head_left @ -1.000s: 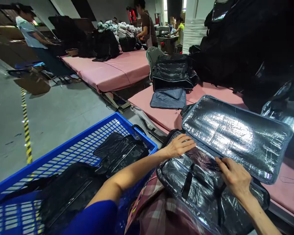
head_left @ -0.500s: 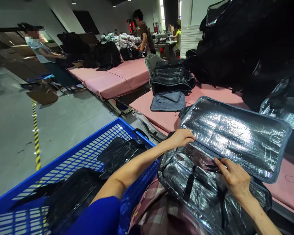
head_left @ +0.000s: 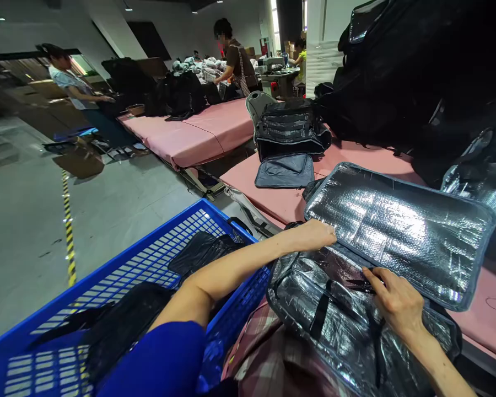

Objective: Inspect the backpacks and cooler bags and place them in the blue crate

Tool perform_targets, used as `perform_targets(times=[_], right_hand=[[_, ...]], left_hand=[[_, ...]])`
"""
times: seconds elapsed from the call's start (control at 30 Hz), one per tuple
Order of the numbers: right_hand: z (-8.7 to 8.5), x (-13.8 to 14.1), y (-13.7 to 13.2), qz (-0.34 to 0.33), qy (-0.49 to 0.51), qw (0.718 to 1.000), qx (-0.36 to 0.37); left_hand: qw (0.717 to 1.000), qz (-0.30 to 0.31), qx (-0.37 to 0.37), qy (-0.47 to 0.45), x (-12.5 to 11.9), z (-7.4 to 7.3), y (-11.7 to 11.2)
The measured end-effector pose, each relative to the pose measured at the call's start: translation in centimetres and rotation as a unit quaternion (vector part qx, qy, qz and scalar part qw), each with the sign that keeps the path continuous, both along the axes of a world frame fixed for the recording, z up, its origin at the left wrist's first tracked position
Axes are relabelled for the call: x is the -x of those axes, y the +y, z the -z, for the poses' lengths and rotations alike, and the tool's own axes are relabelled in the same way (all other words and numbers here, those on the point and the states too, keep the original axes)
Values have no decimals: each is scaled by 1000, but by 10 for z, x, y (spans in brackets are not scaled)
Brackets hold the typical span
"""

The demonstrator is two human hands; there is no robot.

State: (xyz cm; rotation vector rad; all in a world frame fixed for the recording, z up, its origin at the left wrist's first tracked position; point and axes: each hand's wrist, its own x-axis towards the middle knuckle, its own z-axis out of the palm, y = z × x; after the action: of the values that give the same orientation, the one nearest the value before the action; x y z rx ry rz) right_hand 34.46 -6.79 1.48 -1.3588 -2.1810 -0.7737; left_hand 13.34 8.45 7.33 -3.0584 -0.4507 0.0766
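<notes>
In front of me an insulated bag (head_left: 343,325) with a shiny silver lining lies opened, its quilted foil lid (head_left: 397,231) folded back on the far side. My left hand (head_left: 316,234) is closed in a pinch on the seam at the left end of the lid's hinge line. Farther right along that seam, my right hand (head_left: 394,300) is closed around small black thread snips (head_left: 359,285), their dark blades pointing left over the lining. The palm hides the snips' handle. A black strap (head_left: 319,314) crosses the lining.
A blue plastic basket (head_left: 119,275) holding black bags stands at my left. Another black bag (head_left: 289,129) rests on the pink table (head_left: 243,182), and a dark heap of bags (head_left: 397,82) rises at right. Two co-workers stand beyond; another person is farther back.
My left hand has shifted slightly right along the seam, its fingers turned further down. My right hand and the snips stay nearly in place. The co-worker at the back has leaned left.
</notes>
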Motion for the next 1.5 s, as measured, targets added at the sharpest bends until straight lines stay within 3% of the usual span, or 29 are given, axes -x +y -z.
perform_targets(times=[0.1, 0.17, 0.3, 0.47, 0.77, 1.17, 1.4, 1.5], right_hand=[[-2, -3, -1, 9, 34, 999, 35], [-5, -4, 2, 8, 114, 989, 94], [-17, 2, 16, 56, 262, 941, 207], [-26, 26, 36, 166, 226, 923, 263], [-33, 43, 40, 190, 141, 934, 268], [-36, 37, 45, 220, 212, 895, 324], [-33, 44, 43, 199, 154, 928, 275], [-30, 42, 42, 183, 175, 933, 255]], left_hand=[[997, 29, -63, 35, -2, -4, -5], [997, 30, -72, 27, -3, -2, -6], [999, -35, -31, -10, -2, 6, -7], [996, -76, 2, -48, 1, 12, -11], [991, -80, -18, -110, 5, 29, -12], [985, -93, -23, -142, 6, 37, -14], [986, -102, -9, -135, 2, 38, -14], [982, -121, 21, -144, 5, 34, -16]])
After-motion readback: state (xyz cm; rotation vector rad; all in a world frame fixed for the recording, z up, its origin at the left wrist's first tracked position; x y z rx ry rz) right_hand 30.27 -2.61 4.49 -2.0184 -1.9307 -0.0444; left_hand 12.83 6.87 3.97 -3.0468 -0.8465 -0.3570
